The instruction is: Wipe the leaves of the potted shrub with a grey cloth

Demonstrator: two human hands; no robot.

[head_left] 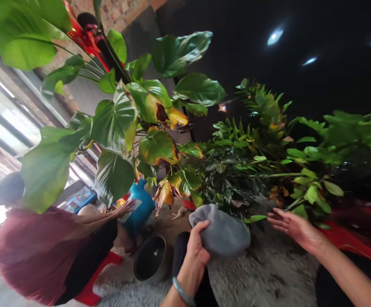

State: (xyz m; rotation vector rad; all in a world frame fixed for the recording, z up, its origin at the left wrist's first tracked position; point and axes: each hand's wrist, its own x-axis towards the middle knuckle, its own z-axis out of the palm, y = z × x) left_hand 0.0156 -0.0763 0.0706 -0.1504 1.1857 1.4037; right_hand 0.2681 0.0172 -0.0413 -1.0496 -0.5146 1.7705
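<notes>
My left hand (198,247), with a pale bangle at its wrist, is closed round the edge of a soft grey cloth (226,230), thumb on top. The cloth is bunched and hangs over the floor. Out to the right, my right hand (292,228) has its fingers stretched and holds nothing. It is beside the low leaves of a green plant (311,192); whether it touches them I cannot tell. Broad leaves of a large plant (115,123), several with yellow and brown edges, rise ahead of my left hand.
A dark bucket (151,258) stands on the rough floor (255,273) left of my knee. At the left a person in a dark red shirt (34,256) sits on a red stool (100,277). A red plastic surface (354,236) lies at the right, under my right forearm.
</notes>
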